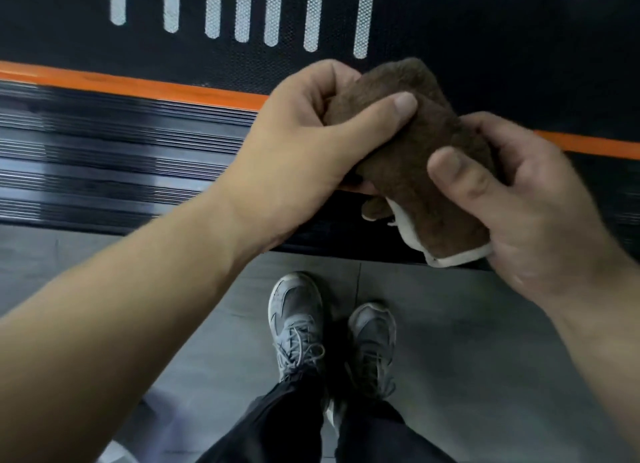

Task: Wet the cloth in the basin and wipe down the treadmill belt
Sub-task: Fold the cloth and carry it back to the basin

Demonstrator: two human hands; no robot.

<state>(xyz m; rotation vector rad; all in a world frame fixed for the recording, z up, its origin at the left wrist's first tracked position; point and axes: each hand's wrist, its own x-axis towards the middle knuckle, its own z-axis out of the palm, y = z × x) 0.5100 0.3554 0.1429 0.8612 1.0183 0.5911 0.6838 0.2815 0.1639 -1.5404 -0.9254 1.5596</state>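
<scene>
Nearest, below the hands, two grey laced sneakers [313,327] stand side by side on grey floor tiles [467,341], with dark trouser legs [298,424] rising toward the camera. Both bare forearms reach forward from the lower corners.

Above the shoes, both hands grasp a brown fleecy cloth [412,151] with a white edge, folded into a thick wad. The left hand [304,140] is closed around its upper end, thumb pressed across the top and fingers curled beneath. The right hand [530,203] is clenched on its lower end, thumb laid over the brown face and fingers wrapped behind, the white hem showing at its palm. The cloth is held in the air between the two hands, touching neither floor nor machine.

Beyond the hands lies the ribbed black side rail [104,157] of the treadmill, then an orange stripe [156,86] running left and right behind both hands. Farthest, past the stripe, is the black textured treadmill belt [485,40], marked with a row of white dotted bars [242,12] up and to the left of the left hand.
</scene>
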